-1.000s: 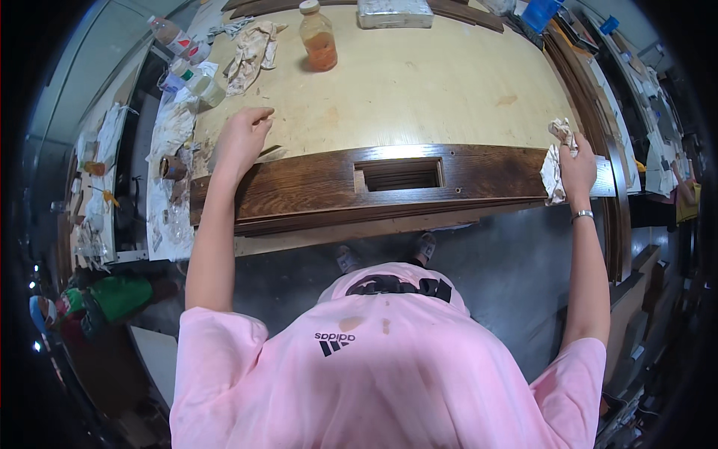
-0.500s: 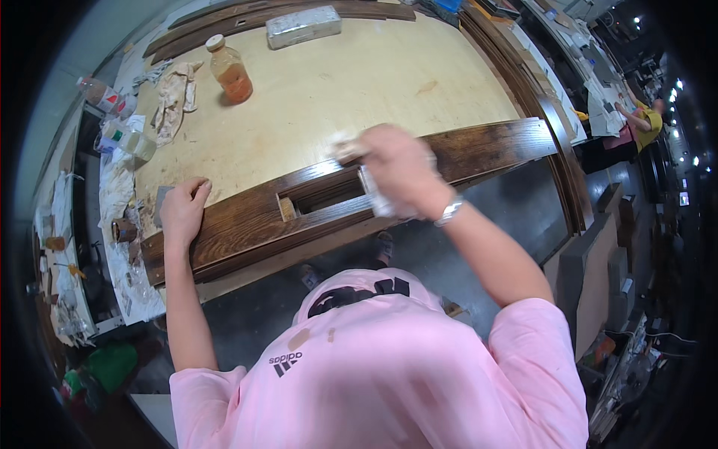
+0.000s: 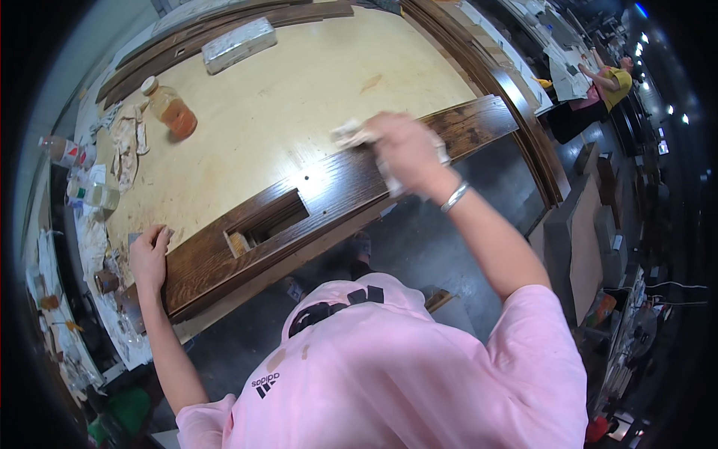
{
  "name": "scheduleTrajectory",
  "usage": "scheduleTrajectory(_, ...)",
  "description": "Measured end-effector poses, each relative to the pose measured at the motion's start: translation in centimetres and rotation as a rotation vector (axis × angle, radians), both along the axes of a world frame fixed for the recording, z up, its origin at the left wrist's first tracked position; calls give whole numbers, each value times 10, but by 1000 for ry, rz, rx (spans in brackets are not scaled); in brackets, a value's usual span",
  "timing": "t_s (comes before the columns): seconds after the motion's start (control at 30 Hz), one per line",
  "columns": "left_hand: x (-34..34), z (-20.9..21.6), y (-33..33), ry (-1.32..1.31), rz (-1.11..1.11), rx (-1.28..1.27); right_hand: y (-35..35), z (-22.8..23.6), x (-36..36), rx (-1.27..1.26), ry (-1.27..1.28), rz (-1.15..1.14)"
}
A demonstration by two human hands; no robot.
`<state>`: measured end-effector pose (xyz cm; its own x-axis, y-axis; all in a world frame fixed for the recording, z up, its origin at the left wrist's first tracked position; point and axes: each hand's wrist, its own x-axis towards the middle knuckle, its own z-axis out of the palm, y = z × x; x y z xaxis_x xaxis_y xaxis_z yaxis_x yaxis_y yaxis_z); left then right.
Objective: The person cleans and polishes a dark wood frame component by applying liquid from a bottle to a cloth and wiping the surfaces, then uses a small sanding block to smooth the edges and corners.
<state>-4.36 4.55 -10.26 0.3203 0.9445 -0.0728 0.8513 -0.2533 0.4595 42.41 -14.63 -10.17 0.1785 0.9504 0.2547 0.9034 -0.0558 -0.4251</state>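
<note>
While the right hand [image 3: 410, 151] is gripping a crumpled cloth [image 3: 348, 135] and is looking blurred, the left hand [image 3: 149, 259] is resting at the left end of the dark brown board [image 3: 336, 187], its fingers bending inward; whether they are holding anything, I cannot tell. The two hands are standing well apart. The board is lying along the near side of the pale table [image 3: 292, 112], slanting from near left to far right, and its surface is shining around the middle. A rectangular opening [image 3: 277, 221] is showing in the board between both hands, and the cloth is covering a place to the right of it. A silver band [image 3: 454, 197] is circling the right wrist. Toward the far left, a bottle [image 3: 173, 114] with orange liquid is standing, and a stained rag [image 3: 129, 146] is lying left of it. Farther away, a silver block [image 3: 239, 46] is lying near dark strips [image 3: 146, 69]. At the far right, a person [image 3: 613, 86] in yellow is facing some papers [image 3: 567, 77].
</note>
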Motion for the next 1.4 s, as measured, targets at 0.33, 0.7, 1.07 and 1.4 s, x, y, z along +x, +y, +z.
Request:
scheduleTrajectory(0.33,8,-3,0,-85,6,12,-72,-9,223,-126,-254,-791)
scheduleTrajectory(0.7,6,-8,11,-54,19,-3,-61,6,226,-138,-150,-754)
scheduleTrajectory(1.07,13,-7,-1,116,19,137,-61,-12,192,12,-213,-381)
scheduleTrajectory(1.4,17,10,-14,92,82,117,29,11,-142,132,-45,313)
